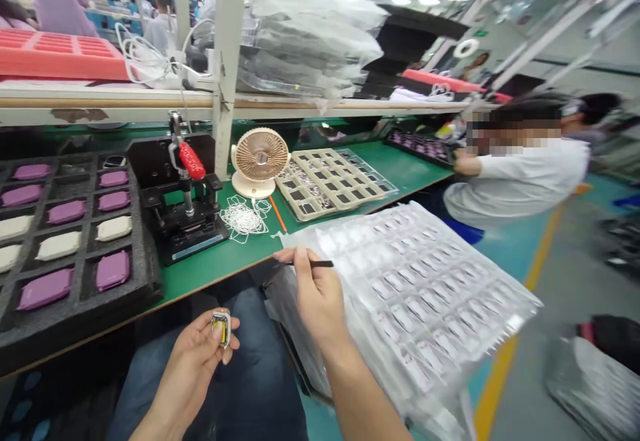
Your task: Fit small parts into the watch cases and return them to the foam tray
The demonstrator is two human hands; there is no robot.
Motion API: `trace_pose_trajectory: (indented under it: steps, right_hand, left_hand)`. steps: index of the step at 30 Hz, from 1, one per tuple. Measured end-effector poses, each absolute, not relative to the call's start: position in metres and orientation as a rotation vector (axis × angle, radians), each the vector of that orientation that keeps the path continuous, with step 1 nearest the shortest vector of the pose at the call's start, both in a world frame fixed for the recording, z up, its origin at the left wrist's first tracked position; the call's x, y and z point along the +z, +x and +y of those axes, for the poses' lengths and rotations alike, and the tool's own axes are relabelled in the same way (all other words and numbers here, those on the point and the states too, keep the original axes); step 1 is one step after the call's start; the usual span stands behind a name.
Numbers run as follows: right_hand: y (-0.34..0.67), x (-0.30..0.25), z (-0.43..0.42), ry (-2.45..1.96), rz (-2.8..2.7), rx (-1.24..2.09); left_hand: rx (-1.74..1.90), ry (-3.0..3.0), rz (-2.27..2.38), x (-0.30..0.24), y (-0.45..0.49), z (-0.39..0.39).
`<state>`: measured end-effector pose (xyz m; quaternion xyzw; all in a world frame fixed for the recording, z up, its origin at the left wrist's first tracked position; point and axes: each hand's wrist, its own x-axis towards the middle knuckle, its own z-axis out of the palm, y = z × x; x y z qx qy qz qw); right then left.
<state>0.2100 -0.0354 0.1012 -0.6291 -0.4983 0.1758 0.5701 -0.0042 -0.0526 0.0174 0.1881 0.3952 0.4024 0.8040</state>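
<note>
fingers [229, 351] of the left hand [195, 361], at the lower centre of the frame, close in a pinch around a small rounded silver-and-yellow part [221, 329], held upright above a lap in blue jeans [260, 374]. any marking on the part is too small to read. fingers [301, 259] of the right hand [315, 301] press together on a thin black rod [323, 263], which lies level and points toward the right, its tip over the near left corner of a stack of clear plastic blister trays [440, 294]. that stack fills the lower right, reaching from the edge of the green tabletop [215, 264] out over the lap. its pockets hold rows of small pale parts whose print is blurred.

at the left of the frame a black foam tray [145, 274] carries purple rounded cases [113, 269] and cream rounded cases [114, 228] in separate pockets. just right of it stands a black hand press with a red-gripped lever [191, 161]. beside that are a heap of white cord loops [244, 217], a small beige desk fan [260, 157] and a beige compartment tray [293, 204]. an orange stick [278, 214] lies between the loops and the beige tray. on the shelf at upper left sits a red moulded tray [60, 54]. a co-worker in a white top [525, 174] leans on the tabletop at the right.
</note>
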Motion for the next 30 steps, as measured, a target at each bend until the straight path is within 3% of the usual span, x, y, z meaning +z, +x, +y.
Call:
trace_pose_trajectory:
  steps: [5, 10, 18, 30]
  right_hand:
    - [0.252, 0.143, -0.065, -1.781, -1.404, 0.328]
    - [0.323, 0.173, 0.007, -2.447, -1.859, -0.193]
    - [0.405, 0.149, 0.145, -2.656, -2.138, -0.148]
    - [0.436, 0.114, 0.177, -2.683, -2.253, -0.218]
  left_hand:
    - [0.77, 0.45, 0.785, 0.02, 0.009, -0.053]
    - [0.754, 0.497, 0.8, 0.023, 0.011, -0.061]
    - [0.787, 0.455, 0.884, 0.007, -0.009, -0.078]
    - [0.91, 0.602, 0.97, -0.013, -0.004, -0.076]
